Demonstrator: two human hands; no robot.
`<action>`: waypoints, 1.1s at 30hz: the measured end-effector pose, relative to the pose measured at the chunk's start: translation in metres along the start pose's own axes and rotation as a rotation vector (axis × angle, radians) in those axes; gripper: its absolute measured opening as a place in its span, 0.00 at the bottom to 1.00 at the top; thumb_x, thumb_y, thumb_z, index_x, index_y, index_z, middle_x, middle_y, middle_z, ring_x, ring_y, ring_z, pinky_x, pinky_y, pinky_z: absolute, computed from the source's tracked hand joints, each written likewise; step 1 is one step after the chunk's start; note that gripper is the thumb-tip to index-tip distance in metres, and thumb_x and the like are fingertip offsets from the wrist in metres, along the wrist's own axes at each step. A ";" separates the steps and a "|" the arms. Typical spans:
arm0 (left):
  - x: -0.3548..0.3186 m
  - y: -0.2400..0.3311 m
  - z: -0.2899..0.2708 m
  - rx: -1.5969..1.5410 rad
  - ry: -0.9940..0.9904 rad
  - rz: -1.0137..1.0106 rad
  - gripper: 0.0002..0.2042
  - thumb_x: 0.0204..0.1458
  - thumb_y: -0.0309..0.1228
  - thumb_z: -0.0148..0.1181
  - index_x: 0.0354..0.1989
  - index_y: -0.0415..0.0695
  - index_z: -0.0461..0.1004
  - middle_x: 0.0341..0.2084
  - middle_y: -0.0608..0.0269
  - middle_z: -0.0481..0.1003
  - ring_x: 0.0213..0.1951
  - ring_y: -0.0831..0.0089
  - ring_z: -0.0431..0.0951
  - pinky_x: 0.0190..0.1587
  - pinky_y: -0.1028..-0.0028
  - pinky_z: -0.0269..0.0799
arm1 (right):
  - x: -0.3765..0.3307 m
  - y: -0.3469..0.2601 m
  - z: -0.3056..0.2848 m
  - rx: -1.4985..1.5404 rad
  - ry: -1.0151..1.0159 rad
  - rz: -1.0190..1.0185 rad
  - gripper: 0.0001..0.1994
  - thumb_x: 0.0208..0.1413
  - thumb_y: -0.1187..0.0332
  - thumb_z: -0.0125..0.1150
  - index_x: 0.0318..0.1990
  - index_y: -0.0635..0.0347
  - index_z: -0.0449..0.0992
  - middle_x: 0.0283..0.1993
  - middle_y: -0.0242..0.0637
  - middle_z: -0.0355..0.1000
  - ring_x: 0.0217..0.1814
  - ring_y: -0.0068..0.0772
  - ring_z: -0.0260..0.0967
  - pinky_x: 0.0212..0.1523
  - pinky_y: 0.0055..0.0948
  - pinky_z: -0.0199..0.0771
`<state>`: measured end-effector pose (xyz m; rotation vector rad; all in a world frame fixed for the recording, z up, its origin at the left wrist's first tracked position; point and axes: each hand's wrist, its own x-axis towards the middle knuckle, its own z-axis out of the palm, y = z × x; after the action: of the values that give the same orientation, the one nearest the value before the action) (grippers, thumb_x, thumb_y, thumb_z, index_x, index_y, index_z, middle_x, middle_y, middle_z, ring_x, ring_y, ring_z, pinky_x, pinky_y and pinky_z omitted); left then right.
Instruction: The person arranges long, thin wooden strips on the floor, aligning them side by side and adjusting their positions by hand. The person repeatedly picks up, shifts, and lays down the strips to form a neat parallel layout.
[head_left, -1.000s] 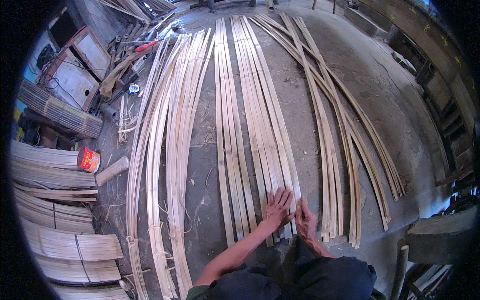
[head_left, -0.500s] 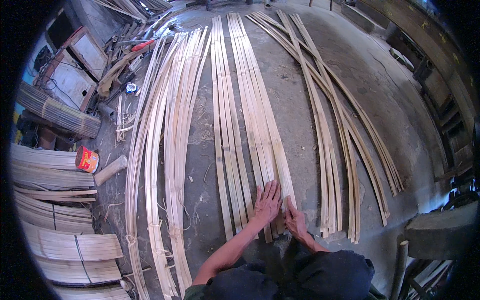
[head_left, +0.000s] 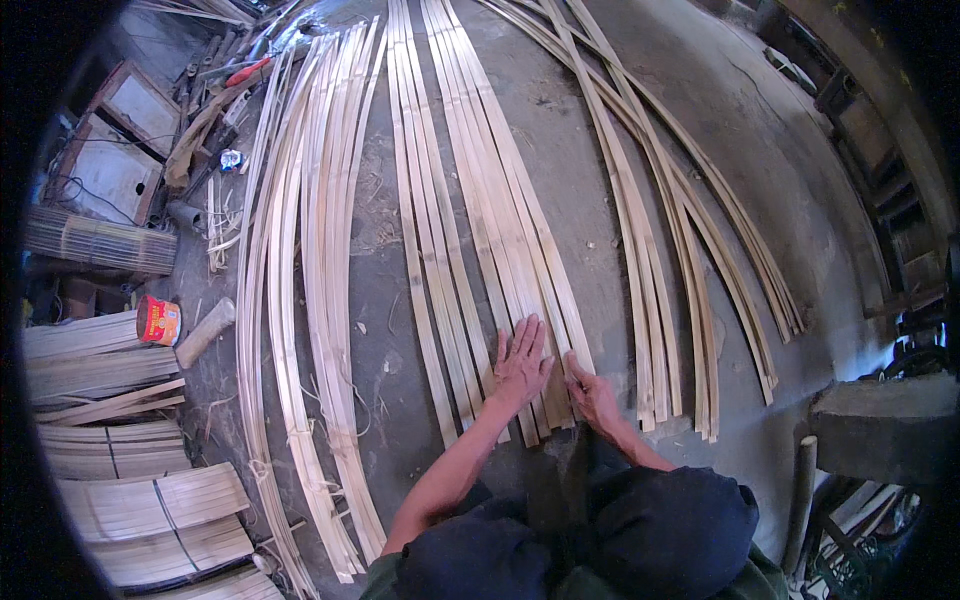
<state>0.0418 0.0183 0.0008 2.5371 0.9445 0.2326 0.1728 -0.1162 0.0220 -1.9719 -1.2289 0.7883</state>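
Note:
Long, pale bamboo strips (head_left: 490, 215) lie side by side in a band on the floor in front of me. My left hand (head_left: 522, 368) rests palm down across the near part of this band, its fingers stretched out and slightly apart. Just to its right, my right hand (head_left: 596, 398) is closed at the outer edge of the band, thumb and fingers pinching a strip close to its near end. The undersides of its fingers are hidden. Left of the band runs a narrower row of strips (head_left: 432, 260), separated from it by a gap.
Further left lies a larger bunch of strips (head_left: 325, 250). Crossed strips (head_left: 655, 200) spread out at the right. Tied bundles of slats (head_left: 165, 505), a red tin (head_left: 158, 321) and a short wooden piece (head_left: 206, 332) line the left side. A post (head_left: 803, 500) stands at lower right.
The view has shifted, so the floor and strips appear moved up and left. My left hand's fingers are a little more spread. My right hand stays at the band's outer edge.

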 end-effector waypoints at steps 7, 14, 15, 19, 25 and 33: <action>-0.001 -0.005 -0.001 -0.015 -0.007 0.001 0.34 0.60 0.45 0.48 0.72 0.44 0.48 0.73 0.60 0.44 0.74 0.64 0.42 0.73 0.52 0.31 | 0.007 -0.008 -0.006 -0.175 -0.107 0.069 0.27 0.61 0.64 0.56 0.68 0.45 0.60 0.30 0.61 0.70 0.34 0.62 0.72 0.35 0.46 0.70; -0.002 -0.003 -0.004 -0.001 0.010 0.015 0.33 0.61 0.43 0.49 0.71 0.42 0.50 0.72 0.58 0.47 0.73 0.61 0.46 0.72 0.51 0.34 | -0.005 -0.024 -0.005 -0.019 0.117 0.027 0.28 0.59 0.68 0.59 0.68 0.53 0.62 0.19 0.48 0.63 0.18 0.37 0.63 0.23 0.35 0.65; -0.003 -0.004 -0.005 0.005 0.019 0.023 0.32 0.61 0.43 0.49 0.71 0.42 0.50 0.72 0.58 0.48 0.73 0.60 0.46 0.72 0.51 0.35 | -0.007 -0.029 -0.003 0.000 0.165 -0.055 0.28 0.59 0.69 0.59 0.67 0.56 0.62 0.18 0.45 0.62 0.18 0.33 0.61 0.23 0.33 0.64; 0.005 -0.004 -0.009 -0.204 0.189 -0.056 0.27 0.61 0.40 0.50 0.65 0.38 0.60 0.68 0.48 0.56 0.70 0.54 0.54 0.71 0.54 0.45 | -0.007 -0.050 -0.001 0.043 0.252 -0.191 0.26 0.59 0.72 0.58 0.65 0.65 0.63 0.22 0.36 0.67 0.23 0.23 0.61 0.25 0.28 0.64; 0.037 -0.004 -0.046 -0.969 0.410 -0.318 0.27 0.66 0.46 0.46 0.62 0.33 0.62 0.43 0.44 0.76 0.50 0.56 0.77 0.54 0.65 0.71 | 0.008 -0.047 0.033 0.190 0.271 -0.324 0.26 0.61 0.72 0.56 0.67 0.64 0.61 0.27 0.33 0.67 0.27 0.19 0.61 0.28 0.24 0.66; 0.033 -0.028 -0.047 -1.095 0.284 -0.588 0.30 0.60 0.31 0.49 0.70 0.35 0.51 0.27 0.53 0.77 0.23 0.72 0.78 0.25 0.71 0.75 | 0.011 -0.049 0.080 0.397 -0.088 -0.039 0.31 0.63 0.72 0.53 0.72 0.56 0.50 0.30 0.29 0.64 0.29 0.23 0.61 0.30 0.23 0.63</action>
<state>0.0364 0.0745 0.0313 1.2025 1.1727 0.7010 0.0896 -0.0721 0.0124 -1.6024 -1.0596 1.0206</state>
